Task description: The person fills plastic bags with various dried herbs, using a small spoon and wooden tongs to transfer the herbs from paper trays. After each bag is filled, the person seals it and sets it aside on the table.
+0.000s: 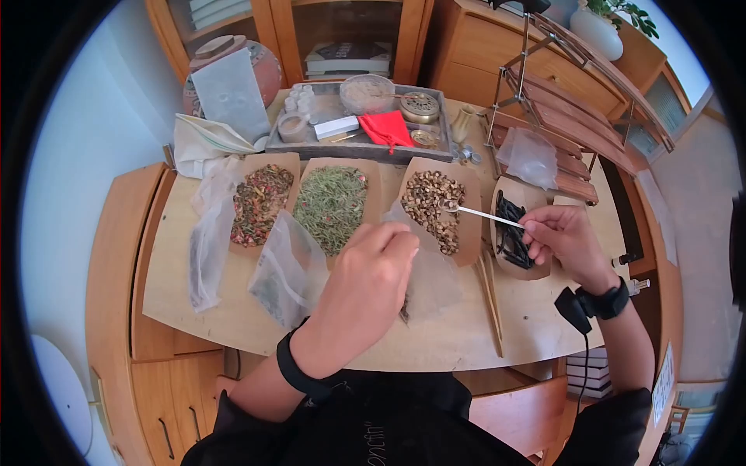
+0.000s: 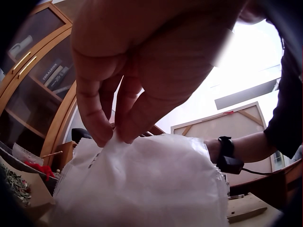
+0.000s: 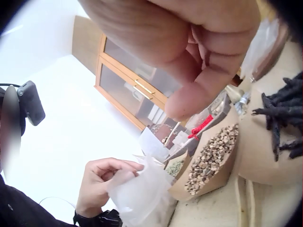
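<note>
My left hand [image 1: 361, 291] pinches a translucent bag [image 2: 151, 184] by its upper edge, fingertips and thumb together. The bag hangs upright in front of a paper tray [image 1: 472, 194] of chopped brown dried pieces [image 1: 426, 194]. My right hand [image 1: 566, 239] pinches the handle end of a small, thin-handled spoon [image 1: 491, 214]. Its bowl is over the brown pieces and has a little brown material in it. Below my right hand and to its left, another paper tray [image 1: 536, 272] holds black, wrinkled, stick-like pieces [image 1: 509, 233]. My left hand partly hides the bag in the head view.
Two more paper trays hold green dried herb [image 1: 330, 203] and mixed red-brown herb [image 1: 263, 198]. Other bags [image 1: 289, 272] lie before them. Wooden chopsticks [image 1: 491, 303] lie right of the brown pieces. Behind stand a grey tray [image 1: 311, 149] with a red pouch [image 1: 386, 130] and a wooden rack [image 1: 571, 116].
</note>
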The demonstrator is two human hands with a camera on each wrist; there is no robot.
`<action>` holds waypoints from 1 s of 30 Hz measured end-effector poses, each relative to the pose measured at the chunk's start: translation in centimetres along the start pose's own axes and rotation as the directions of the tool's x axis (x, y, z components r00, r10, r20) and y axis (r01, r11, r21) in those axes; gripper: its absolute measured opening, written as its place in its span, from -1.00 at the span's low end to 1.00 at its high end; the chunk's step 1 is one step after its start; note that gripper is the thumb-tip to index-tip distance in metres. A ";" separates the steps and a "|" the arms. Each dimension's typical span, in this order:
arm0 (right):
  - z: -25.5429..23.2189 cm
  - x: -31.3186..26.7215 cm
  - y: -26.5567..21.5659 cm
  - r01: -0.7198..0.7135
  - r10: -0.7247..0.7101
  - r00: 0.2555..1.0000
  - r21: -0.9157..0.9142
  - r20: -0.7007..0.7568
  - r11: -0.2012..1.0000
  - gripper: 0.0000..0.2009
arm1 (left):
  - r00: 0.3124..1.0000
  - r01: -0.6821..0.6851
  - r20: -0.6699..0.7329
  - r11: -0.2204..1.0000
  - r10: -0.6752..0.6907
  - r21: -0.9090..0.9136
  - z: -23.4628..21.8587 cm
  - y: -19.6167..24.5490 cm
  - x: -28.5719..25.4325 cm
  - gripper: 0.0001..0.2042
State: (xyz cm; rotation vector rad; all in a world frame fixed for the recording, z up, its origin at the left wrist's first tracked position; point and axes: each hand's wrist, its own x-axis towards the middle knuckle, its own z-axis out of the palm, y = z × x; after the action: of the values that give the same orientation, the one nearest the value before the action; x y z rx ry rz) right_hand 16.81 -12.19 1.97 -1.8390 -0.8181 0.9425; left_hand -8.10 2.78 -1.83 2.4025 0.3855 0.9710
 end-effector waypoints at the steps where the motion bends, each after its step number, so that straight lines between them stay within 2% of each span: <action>1: 0.1 -0.8 -1.0 -0.002 0.002 1.000 -0.001 -0.002 1.000 -0.84 | 1.000 -0.004 0.004 1.000 0.004 0.006 0.0 0.0 0.0 -0.90; 11: 2.6 -4.6 -4.6 0.106 -0.093 0.993 -0.238 0.067 0.965 -0.89 | 1.000 -0.008 -0.001 1.000 0.008 -0.008 0.0 -0.1 0.0 -0.90; 13: 2.7 -4.9 -4.7 0.317 -0.373 0.928 -0.504 -0.009 0.803 -0.91 | 1.000 -0.002 -0.003 1.000 0.002 -0.015 0.1 -0.1 0.0 -0.90; 14: 2.7 -4.7 -4.8 0.317 -0.372 0.928 -0.504 -0.009 0.803 -0.91 | 1.000 -0.002 -0.003 1.000 0.002 -0.016 0.0 -0.1 0.0 -0.90; 16: 2.3 -3.9 -5.1 0.186 -0.255 0.960 -0.419 -0.113 0.889 -0.92 | 1.000 -0.001 0.008 1.000 0.001 -0.011 -0.1 -0.1 0.0 -0.90; 17: 2.1 -3.4 -5.0 0.183 -0.252 0.961 -0.417 -0.117 0.890 -0.92 | 1.000 -0.003 0.012 1.000 0.003 -0.012 -0.1 -0.2 0.0 -0.90; 19: 1.6 -2.0 -3.8 0.118 -0.175 0.981 -0.474 -0.078 0.873 -0.91 | 1.000 -0.004 0.006 1.000 0.004 -0.018 -0.2 -0.2 0.0 -0.89; 24: 1.4 0.6 -1.3 0.068 -0.109 0.993 -0.575 -0.037 0.816 -0.89 | 1.000 0.003 0.005 1.000 -0.003 -0.004 -0.3 -0.2 -0.1 -0.89; 26: 2.0 1.2 -0.4 0.015 -0.027 0.999 -0.378 -0.026 0.925 -0.89 | 1.000 0.012 0.009 1.000 -0.012 -0.004 -0.4 -0.2 -0.1 -0.88; 27: 2.2 1.7 0.5 0.014 -0.026 0.999 -0.378 -0.025 0.926 -0.89 | 1.000 0.012 0.011 1.000 -0.012 -0.003 -0.4 -0.2 -0.1 -0.89; 29: 2.7 2.9 2.4 0.029 -0.025 0.999 -0.230 0.020 0.973 -0.88 | 1.000 0.015 0.011 1.000 -0.015 0.001 -0.4 -0.2 -0.1 -0.89; 30: 3.1 3.1 2.8 -0.024 0.029 0.999 -0.132 0.036 0.991 -0.88 | 1.000 0.014 0.008 1.000 -0.014 0.004 -0.4 -0.2 -0.1 -0.89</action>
State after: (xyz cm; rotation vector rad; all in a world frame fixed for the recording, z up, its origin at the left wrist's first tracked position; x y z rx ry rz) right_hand 16.08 -9.41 -2.39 -1.9539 -0.8997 0.9629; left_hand -8.43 3.01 -1.74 2.4032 0.4014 0.9553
